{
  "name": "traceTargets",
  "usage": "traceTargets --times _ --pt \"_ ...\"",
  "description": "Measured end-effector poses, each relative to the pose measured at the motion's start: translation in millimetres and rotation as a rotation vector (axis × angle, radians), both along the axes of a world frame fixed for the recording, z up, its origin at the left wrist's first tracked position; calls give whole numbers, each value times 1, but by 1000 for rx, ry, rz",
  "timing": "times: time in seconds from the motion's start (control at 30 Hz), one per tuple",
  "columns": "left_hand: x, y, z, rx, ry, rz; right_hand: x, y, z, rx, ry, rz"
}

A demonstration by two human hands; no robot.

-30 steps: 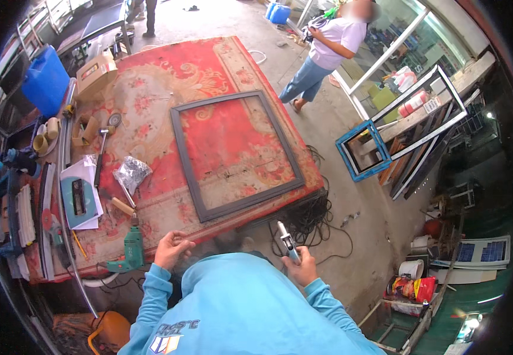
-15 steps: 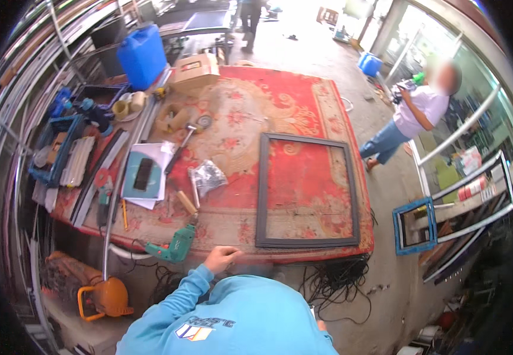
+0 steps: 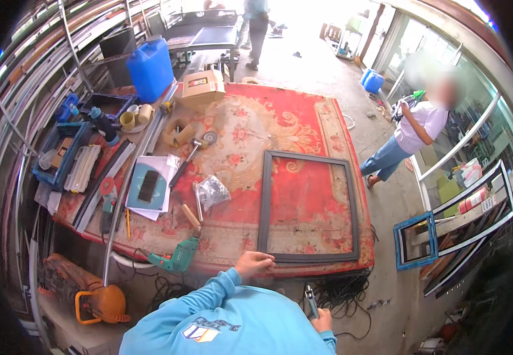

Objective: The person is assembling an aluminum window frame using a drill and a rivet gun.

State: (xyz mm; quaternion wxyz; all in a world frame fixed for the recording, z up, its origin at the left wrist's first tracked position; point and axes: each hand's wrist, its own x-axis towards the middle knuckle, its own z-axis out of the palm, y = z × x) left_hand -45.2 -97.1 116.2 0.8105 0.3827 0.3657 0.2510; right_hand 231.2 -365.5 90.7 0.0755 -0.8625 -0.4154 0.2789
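Note:
A dark grey rectangular frame (image 3: pixel 309 258) lies flat on the red patterned carpet covering the table. My left hand (image 3: pixel 255 264) is closed in a pinch at the frame's near left corner; whatever its fingertips hold is too small to make out. Low and to the right, beside my body, my right hand (image 3: pixel 322 320) is wrapped round a metal plier-like hand tool (image 3: pixel 311 300), its narrow head pointing up and away. The tool is off the table's near edge, apart from the frame. Left of my left hand rests a green power drill (image 3: pixel 176 253).
A clear plastic bag (image 3: pixel 212 192), hammer (image 3: pixel 186 160), papers (image 3: pixel 163 168) with a phone and an angle grinder (image 3: pixel 108 204) lie leftward. Beyond stand a cardboard box (image 3: pixel 203 89) and blue jerrycan (image 3: pixel 151 70). Black cables (image 3: pixel 345 293) lie below the table. A person (image 3: pixel 413 130) stands right.
My left hand has moved right to the frame's near left corner. My right hand has come up into view with the hand tool. The view has shifted slightly, with table things lower.

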Motion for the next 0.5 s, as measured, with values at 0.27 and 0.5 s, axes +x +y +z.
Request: traceTargets --times 0.27,0.5 --pt "38 2 3 -43 -22 247 -39 83 89 484 147 266" --pt "40 11 31 -149 -205 456 -71 143 113 455 416 284"
